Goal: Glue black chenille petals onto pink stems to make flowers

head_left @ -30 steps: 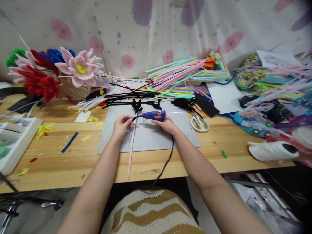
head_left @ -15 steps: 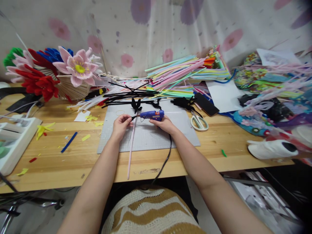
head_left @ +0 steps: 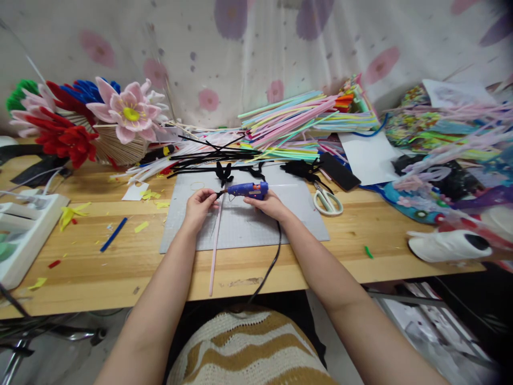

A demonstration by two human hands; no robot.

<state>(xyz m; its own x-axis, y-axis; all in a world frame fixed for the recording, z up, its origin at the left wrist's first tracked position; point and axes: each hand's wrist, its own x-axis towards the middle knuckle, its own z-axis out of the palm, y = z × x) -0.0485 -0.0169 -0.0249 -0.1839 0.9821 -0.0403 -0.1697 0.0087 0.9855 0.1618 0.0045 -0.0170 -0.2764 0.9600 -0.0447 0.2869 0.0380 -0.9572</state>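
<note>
My right hand (head_left: 269, 204) is wrapped round a blue glue gun (head_left: 247, 190), its nozzle pointing left. A black cord (head_left: 269, 271) runs down from it past the table edge. My left hand (head_left: 200, 207) is closed in a pinch on a small black fuzzy piece (head_left: 220, 194), right at the nozzle; its full shape is hidden by the fingers. Below lies a pale pink pipe cleaner (head_left: 215, 251), crossing the front edge of the grey cutting mat (head_left: 248, 230). Black fuzzy shapes (head_left: 224, 174) lie just beyond the nozzle.
White-handled scissors (head_left: 327, 202) and a dark phone (head_left: 340, 172) lie right of the mat. Behind are black pipe cleaners (head_left: 212, 156) and a coloured pile (head_left: 296, 120). Fuzzy flowers (head_left: 130, 113) stand back left, a power strip (head_left: 34, 235) at left, a white bottle-like object (head_left: 447, 246) at right.
The glue gun has shifted very slightly left, its nozzle closer over the black piece. My left hand stays in place, still pinching.
</note>
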